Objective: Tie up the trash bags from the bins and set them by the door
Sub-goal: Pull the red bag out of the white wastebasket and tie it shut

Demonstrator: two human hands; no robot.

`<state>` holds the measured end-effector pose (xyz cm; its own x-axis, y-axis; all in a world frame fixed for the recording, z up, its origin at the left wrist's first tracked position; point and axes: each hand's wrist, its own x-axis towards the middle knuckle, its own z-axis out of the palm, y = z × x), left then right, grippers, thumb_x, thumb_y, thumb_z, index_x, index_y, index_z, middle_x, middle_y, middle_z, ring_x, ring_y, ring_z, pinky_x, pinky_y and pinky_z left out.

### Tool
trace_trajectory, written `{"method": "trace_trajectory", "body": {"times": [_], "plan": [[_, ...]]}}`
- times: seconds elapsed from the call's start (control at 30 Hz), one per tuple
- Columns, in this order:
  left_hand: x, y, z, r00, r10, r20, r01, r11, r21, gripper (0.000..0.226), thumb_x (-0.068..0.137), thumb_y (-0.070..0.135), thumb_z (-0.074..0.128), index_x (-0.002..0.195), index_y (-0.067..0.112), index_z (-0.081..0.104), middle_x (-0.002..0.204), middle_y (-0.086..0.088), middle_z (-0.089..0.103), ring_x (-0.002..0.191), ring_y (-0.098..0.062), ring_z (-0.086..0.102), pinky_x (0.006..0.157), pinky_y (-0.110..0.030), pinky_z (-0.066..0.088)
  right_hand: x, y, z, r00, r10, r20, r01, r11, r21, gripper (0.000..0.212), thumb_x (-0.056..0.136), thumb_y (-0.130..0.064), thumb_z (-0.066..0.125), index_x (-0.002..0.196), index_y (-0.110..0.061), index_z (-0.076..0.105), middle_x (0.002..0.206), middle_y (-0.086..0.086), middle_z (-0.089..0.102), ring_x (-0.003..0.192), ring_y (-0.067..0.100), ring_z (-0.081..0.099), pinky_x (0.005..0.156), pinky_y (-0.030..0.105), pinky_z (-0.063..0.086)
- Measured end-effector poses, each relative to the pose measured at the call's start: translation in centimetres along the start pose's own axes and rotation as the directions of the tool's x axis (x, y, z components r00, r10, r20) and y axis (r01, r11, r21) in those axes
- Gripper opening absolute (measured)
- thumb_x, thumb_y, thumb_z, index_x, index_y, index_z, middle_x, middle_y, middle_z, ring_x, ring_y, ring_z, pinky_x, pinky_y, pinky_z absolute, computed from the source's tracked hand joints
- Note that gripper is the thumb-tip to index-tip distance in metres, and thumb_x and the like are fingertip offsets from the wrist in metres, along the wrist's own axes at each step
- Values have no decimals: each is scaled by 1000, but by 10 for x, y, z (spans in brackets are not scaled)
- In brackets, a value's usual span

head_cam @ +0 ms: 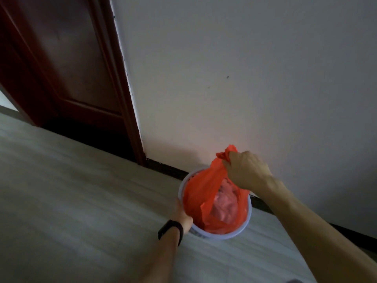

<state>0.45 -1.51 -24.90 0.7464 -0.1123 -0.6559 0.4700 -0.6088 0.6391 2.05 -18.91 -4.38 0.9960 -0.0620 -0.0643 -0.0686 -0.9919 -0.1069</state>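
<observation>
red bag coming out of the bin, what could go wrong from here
1. The right hand grips only the bunched top of the red bag; the thin plastic could tear or slip as its full lower part clears the rim.
2. The bag still fills the white bin; it may drag the bin up or tip it if the left hand at the rim loses hold.
3. A gap gapes below the grip, so contents could spill.

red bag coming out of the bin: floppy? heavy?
Probably floppy: the red bag is thin, creased film, bunched in the right hand. Likely light: crumpled contents show through. The bin may lift too; the left hand braces it.
</observation>
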Motion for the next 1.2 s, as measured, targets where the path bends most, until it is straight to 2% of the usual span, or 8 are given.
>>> {"method": "trace_trajectory", "body": {"times": [0.17,0.27,0.47,0.6,0.7,0.9,1.1,1.2], "plan": [[-3,4,14,992,-128,19,121,869,-480,49,95,4,54,129,35,35,125,-10,57,109,-33,63,52,-27,57,9,-5,-16,998,10,-64,3,981,194,35,101,-36,44,132,-30,59,116,10,71,113,36,62,88,39,50],[1,4,15,988,-149,-31,112,850,-515,51,93,5,57,134,29,41,122,-12,60,103,-35,65,71,-47,61,13,8,-28,973,135,-186,-61,931,359,36,101,-29,47,134,-25,60,116,12,73,113,36,63,92,37,47],[8,-3,6,985,-172,-25,140,870,-473,36,92,6,61,118,27,47,117,-19,63,91,-37,69,61,-44,61,18,50,-46,830,464,-310,-156,726,669,34,101,-30,44,124,-17,66,113,14,73,108,35,66,94,41,51],[13,-3,9,979,-203,-24,169,869,-465,28,93,2,54,115,16,47,113,-22,63,87,-39,69,55,-39,59,21,51,-49,784,507,-357,-54,629,776,30,102,-31,43,106,-18,69,106,9,74,100,29,67,82,31,49],[10,-3,15,980,-198,-18,169,876,-451,21,97,7,50,118,9,49,98,-20,67,74,-33,72,55,-36,58,20,45,-51,740,546,-392,58,529,846,32,103,-35,41,83,-20,61,70,-6,66,65,15,63,63,26,42],[-3,-11,10,989,-146,23,140,875,-464,19,98,10,55,116,9,50,103,-20,68,79,-32,72,64,-39,59,16,47,-79,503,699,-508,273,430,861,39,92,-56,35,75,-26,53,62,-6,59,57,20,59,62,50,53],[-14,-1,-2,993,-116,26,113,850,-515,39,96,10,58,133,15,45,125,-19,62,95,-34,69,92,-50,54,22,6,-109,561,537,-630,336,549,766,20,95,-41,39,96,-27,54,90,4,72,81,23,69,76,36,53],[-27,9,-17,987,-143,69,155,966,-208,54,98,30,56,147,20,33,145,-11,47,120,-32,56,98,-43,47,22,-7,-109,650,441,-618,317,582,749,12,100,-33,44,92,-31,53,79,-9,67,75,11,66,71,25,48]]}}
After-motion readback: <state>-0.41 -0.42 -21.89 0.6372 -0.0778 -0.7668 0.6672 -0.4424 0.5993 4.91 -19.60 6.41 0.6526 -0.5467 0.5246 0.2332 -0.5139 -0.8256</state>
